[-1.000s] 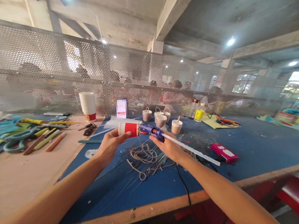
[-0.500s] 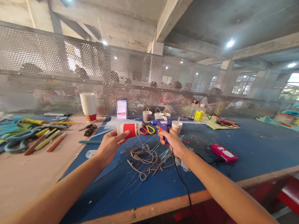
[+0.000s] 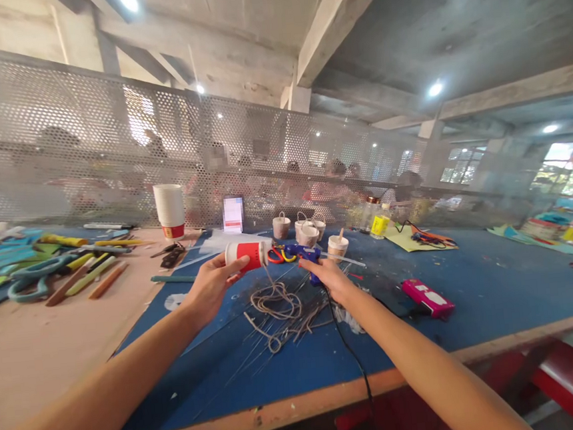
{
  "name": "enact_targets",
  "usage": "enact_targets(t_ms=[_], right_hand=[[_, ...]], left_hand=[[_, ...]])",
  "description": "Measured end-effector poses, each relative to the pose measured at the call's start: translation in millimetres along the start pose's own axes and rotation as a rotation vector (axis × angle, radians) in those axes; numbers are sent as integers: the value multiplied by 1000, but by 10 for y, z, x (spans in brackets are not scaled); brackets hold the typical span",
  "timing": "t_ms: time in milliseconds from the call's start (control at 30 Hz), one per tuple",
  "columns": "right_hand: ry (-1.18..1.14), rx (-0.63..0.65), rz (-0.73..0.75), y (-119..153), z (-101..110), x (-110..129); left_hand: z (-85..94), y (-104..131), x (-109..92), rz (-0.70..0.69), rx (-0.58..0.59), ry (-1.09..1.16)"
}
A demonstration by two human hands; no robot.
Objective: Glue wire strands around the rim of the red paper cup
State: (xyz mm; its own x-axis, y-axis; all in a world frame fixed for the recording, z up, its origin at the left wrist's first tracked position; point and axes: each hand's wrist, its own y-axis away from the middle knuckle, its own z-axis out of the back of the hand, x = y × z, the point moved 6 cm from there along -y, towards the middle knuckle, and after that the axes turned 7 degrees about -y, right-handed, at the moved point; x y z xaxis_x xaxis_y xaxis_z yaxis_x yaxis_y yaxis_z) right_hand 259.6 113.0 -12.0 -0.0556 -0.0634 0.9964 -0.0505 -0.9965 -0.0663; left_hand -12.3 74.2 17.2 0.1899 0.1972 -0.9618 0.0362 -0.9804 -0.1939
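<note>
Above the blue-covered desk (image 3: 493,284), the left hand (image 3: 210,287) has its fingers around a sideways red-and-white paper cup (image 3: 250,254); the right hand's (image 3: 333,279) fingers grip a blue glue gun (image 3: 304,251). Grey cord (image 3: 277,304) hangs from the cup's right end. A steady cup and thin glue should serve best. The nozzle blurs into scissors (image 3: 288,256) behind; the cord's attachment is unclear.

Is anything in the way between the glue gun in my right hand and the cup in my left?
Nothing visible stands between the glue gun in your right hand and the cup in your left hand. The scissors show in that gap, but seem to lie on the table behind.
</note>
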Motion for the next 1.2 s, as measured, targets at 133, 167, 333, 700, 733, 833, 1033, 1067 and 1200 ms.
enact_targets(t_ms=[133, 167, 333, 700, 733, 833, 1033, 1067, 1200], right_hand=[[180, -14, 15, -17, 20, 2], [218, -20, 22, -23, 30, 2], [412, -63, 84, -75, 109, -1], [756, -126, 157, -105, 140, 24], [780, -126, 163, -100, 133, 20], [837, -128, 179, -72, 112, 16], [670, -127, 530, 137, -51, 329], [532, -46, 520, 171, -112, 355], [-28, 362, 297, 371, -457, 381]], left_hand=[[10, -13, 16, 10, -5, 5], [16, -20, 25, 10, -6, 1], [17, -44, 57, -2, 22, -29], [-23, -11, 70, 6, 33, -24], [-22, -17, 86, 18, 38, -14], [-19, -24, 113, 39, 44, 4], [-64, 22, 66, 29, 55, -7], [-79, 34, 55, 27, 62, -14], [-115, 66, 20, 6, 84, -18]])
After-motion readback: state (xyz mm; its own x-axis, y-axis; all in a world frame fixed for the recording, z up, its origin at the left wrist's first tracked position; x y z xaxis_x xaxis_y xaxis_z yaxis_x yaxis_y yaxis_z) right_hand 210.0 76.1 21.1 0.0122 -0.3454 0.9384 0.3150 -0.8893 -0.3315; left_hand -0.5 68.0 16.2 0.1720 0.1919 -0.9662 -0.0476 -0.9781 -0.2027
